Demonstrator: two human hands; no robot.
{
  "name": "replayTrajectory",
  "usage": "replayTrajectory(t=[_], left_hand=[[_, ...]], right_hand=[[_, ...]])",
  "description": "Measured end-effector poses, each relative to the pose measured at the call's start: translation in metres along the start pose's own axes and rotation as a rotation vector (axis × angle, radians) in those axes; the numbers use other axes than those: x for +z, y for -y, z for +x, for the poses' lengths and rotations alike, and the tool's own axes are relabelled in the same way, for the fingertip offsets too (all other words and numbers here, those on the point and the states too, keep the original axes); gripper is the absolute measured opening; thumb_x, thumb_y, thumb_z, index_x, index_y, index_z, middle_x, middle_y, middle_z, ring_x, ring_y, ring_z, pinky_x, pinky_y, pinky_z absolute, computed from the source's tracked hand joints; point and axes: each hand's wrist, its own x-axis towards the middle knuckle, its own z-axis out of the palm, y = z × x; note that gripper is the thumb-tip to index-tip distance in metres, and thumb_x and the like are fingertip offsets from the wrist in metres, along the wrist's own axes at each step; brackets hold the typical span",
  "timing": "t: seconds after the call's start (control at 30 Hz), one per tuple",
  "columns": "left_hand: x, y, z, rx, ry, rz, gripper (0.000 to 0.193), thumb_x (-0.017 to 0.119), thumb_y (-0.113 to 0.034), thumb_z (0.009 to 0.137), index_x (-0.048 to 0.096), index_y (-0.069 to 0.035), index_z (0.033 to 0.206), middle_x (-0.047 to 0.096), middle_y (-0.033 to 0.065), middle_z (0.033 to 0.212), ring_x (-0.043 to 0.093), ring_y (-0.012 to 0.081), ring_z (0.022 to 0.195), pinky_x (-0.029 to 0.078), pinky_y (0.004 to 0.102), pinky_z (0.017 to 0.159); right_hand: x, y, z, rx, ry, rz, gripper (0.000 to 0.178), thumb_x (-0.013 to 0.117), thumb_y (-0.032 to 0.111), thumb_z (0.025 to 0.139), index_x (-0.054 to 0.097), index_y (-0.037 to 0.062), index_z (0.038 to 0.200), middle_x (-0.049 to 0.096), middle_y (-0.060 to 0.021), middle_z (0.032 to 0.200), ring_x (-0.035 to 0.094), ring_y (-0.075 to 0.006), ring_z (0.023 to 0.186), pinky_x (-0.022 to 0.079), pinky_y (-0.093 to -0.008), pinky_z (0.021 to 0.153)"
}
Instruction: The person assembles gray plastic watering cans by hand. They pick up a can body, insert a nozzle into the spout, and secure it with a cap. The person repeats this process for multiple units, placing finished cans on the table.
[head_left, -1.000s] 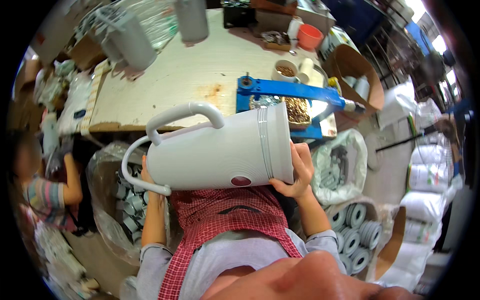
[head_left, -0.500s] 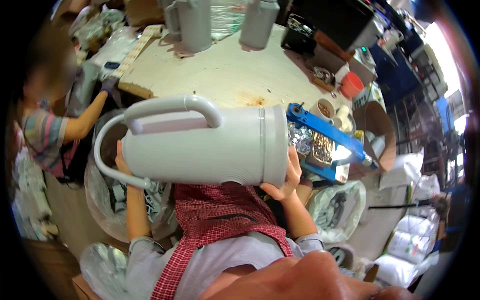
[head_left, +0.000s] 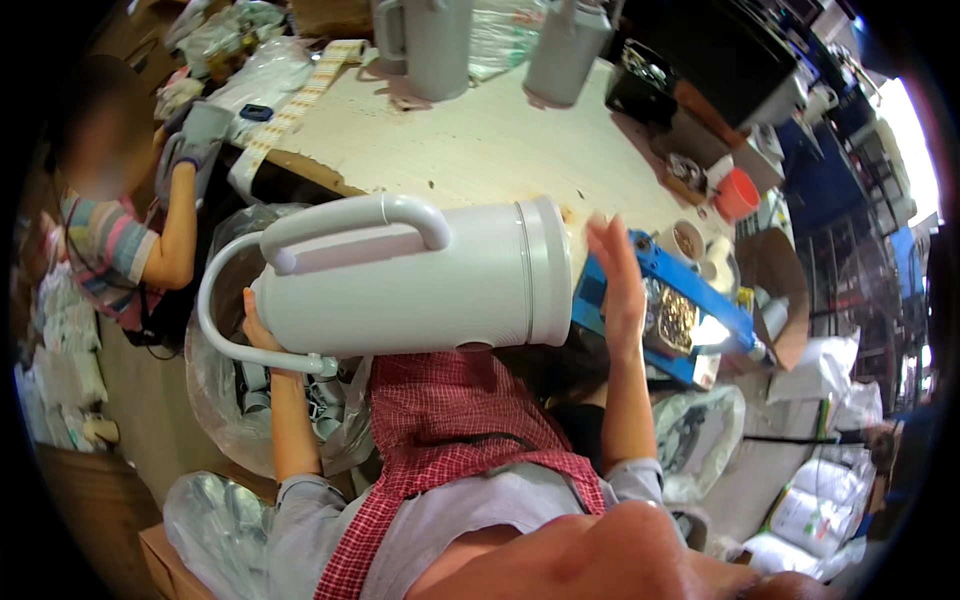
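A large pale grey thermos jug [head_left: 400, 285] lies sideways in front of my red checked apron. Its long side handle points up, and a curved carrying handle loops round its left end. My left hand [head_left: 258, 325] is wrapped round that left end, its fingers partly hidden behind the jug. My right hand [head_left: 620, 285] is raised just beyond the ridged right end, apart from it, fingers stretched out and nothing in them. Beside this hand stands a blue metal fixture [head_left: 690, 290], with a box of small shiny metal parts [head_left: 678, 320] in it.
Two similar jugs [head_left: 440, 55] [head_left: 568, 60] stand at the far side of the white table [head_left: 450, 140]. A co-worker [head_left: 120, 240] handles a grey part at left. Plastic-lined bins [head_left: 215, 400] [head_left: 735, 425] flank me. A red cup [head_left: 737, 195] stands at right.
My right hand has let go of the jug's right end and moved away to the right, fingers straightened. The left hand still holds the jug. The co-worker's arm has risen.
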Motion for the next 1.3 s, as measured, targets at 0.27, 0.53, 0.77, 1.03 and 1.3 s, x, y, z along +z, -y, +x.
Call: replayTrajectory(t=[0.27, 0.53, 0.77, 1.03, 1.3], left_hand=[[0.04, -0.027, 0.054, 0.146, -0.134, -0.002, 0.046, 0.048, -0.039, 0.1, 0.063, 0.001, 0.115, 0.067, 0.0085, 0.104, 0.065, 0.0187, 0.09, 0.053, 0.0302, 0.076], [0.219, -0.186, 0.166, 1.484, 0.795, 0.614, 0.038, 0.059, -0.013, 0.091, 0.046, 0.001, 0.059, 0.035, 0.0072, 0.053, 0.038, 0.0214, 0.05, 0.048, 0.0482, 0.09], [0.299, -0.148, 0.322, 1.404, 0.552, 1.026, 0.04, 0.058, -0.036, 0.092, 0.062, -0.003, 0.069, 0.054, 0.013, 0.063, 0.052, 0.0298, 0.064, 0.044, 0.042, 0.07], [0.339, -0.099, 0.405, 1.317, 0.518, 1.19, 0.039, 0.049, -0.041, 0.093, 0.07, -0.008, 0.088, 0.064, 0.0192, 0.08, 0.061, 0.0388, 0.083, 0.048, 0.0435, 0.072], [0.307, -0.087, 0.277, 1.083, 0.463, 0.067, 0.024, 0.049, -0.023, 0.101, 0.057, -0.004, 0.113, 0.063, 0.0084, 0.11, 0.059, 0.0207, 0.105, 0.044, 0.0337, 0.097]], right_hand=[[0.054, -0.054, 0.075, -0.269, -0.403, -0.382, 0.054, 0.042, 0.04, 0.095, 0.058, -0.0086, 0.112, 0.058, -0.0254, 0.109, 0.058, -0.0385, 0.098, 0.045, -0.0422, 0.085], [0.048, -0.153, 0.343, 0.504, 0.474, -0.671, 0.081, 0.068, 0.056, 0.079, 0.053, -0.0074, 0.127, 0.054, -0.0284, 0.13, 0.059, -0.0368, 0.112, 0.044, -0.0443, 0.099], [-0.145, -0.168, 0.512, -0.156, -0.528, -0.866, 0.094, 0.077, 0.032, 0.075, 0.029, -0.0093, 0.144, 0.035, -0.0306, 0.147, 0.032, -0.0412, 0.138, 0.026, -0.0425, 0.115], [-0.145, -0.153, 0.51, -0.191, -0.708, -0.634, 0.045, 0.076, 0.039, 0.079, 0.065, 0.001, 0.102, 0.07, -0.0114, 0.098, 0.066, -0.024, 0.091, 0.049, -0.0364, 0.083], [-0.09, 0.034, 0.346, -0.043, -0.275, 0.063, 0.031, 0.057, 0.037, 0.097, 0.063, 0.0067, 0.104, 0.056, 0.0017, 0.073, 0.046, -0.0084, 0.052, 0.036, -0.0239, 0.045]])
